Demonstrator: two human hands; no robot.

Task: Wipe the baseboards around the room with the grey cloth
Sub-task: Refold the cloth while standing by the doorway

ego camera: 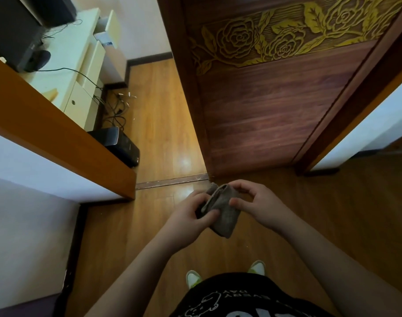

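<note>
- The dark baseboard [74, 245] along the left wall looked untouched; the wiping seemingly had not begun.
- The grey cloth [223, 211] was folded, held above the floor [159, 124].
- Left hand [191, 213] and right hand [257, 202] both had fingers curled, pinching the cloth.

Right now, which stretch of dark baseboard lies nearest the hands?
The baseboard along the white wall on the left, running toward the person's feet. The other stretch sits far off in the room beyond the open door.
</note>
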